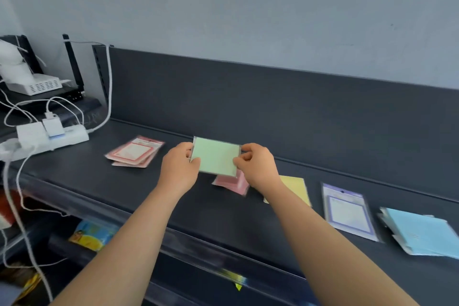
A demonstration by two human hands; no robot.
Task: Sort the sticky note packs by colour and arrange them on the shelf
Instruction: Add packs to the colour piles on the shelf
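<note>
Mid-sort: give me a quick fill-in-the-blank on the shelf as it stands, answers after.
1. The pack gripped by the left hand and right hand is ____.
2. Of the yellow pack, purple pack and blue packs, the colour farthest right is ____.
3. The power strip sits on the shelf at its ____ end.
Answers: green; blue; left.
</note>
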